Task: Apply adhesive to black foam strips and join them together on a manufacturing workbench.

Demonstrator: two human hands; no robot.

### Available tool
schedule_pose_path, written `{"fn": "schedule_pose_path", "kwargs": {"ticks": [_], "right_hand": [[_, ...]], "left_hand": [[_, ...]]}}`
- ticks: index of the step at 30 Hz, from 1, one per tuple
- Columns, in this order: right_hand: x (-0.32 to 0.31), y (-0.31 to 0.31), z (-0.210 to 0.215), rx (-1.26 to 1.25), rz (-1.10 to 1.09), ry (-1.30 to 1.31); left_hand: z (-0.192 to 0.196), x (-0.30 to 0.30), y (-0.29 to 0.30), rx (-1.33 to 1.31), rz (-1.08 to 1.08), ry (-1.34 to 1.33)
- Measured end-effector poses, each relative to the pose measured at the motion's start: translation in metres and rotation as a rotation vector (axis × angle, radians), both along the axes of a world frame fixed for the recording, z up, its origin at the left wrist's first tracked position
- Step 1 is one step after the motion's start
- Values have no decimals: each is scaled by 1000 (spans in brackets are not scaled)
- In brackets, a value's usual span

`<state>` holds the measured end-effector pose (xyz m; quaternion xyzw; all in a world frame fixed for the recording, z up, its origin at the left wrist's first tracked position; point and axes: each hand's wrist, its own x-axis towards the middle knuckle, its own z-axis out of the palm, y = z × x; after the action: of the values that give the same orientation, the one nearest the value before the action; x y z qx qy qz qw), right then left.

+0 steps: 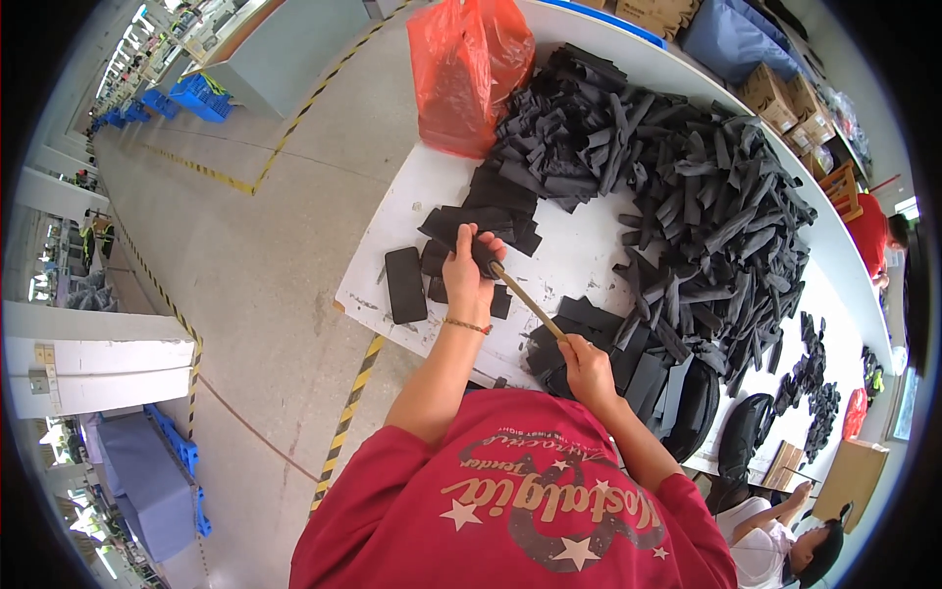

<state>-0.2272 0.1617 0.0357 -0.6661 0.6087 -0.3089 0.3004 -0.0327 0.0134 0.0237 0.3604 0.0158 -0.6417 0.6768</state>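
My left hand [469, 275] is closed around a black fabric piece [484, 257] above the near left part of the white table [579, 236]. A thin brownish rod [528, 302] runs from that piece down to my right hand [587, 368], which grips its near end. The rod's far end is hidden at the fabric, so I cannot tell how deep it goes in. Just beyond my left hand lie flat black fabric strips [500, 201]. A black phone-like slab [405, 285] rests left of my left wrist. More dark fabric pieces [589, 319] lie beyond my right hand.
A large heap of black fabric strips [697, 216] covers the table's far right side. A red plastic bag [466, 79] stands at the far left corner. Black pouch-like items [746, 432] lie to the right. Another person [770, 540] sits at the lower right.
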Motion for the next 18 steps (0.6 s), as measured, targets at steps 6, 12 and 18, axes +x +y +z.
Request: {"fn": "schedule_pose_path", "kwargs": {"ticks": [6, 12, 18], "right_hand": [[15, -7, 0, 7, -6, -33], [6, 2, 6, 85, 4, -38], [3, 0, 6, 46, -7, -34]], "left_hand": [[-4, -9, 9, -20, 32, 91], [3, 5, 5, 6, -16, 3], [1, -4, 14, -21, -142, -20]]}}
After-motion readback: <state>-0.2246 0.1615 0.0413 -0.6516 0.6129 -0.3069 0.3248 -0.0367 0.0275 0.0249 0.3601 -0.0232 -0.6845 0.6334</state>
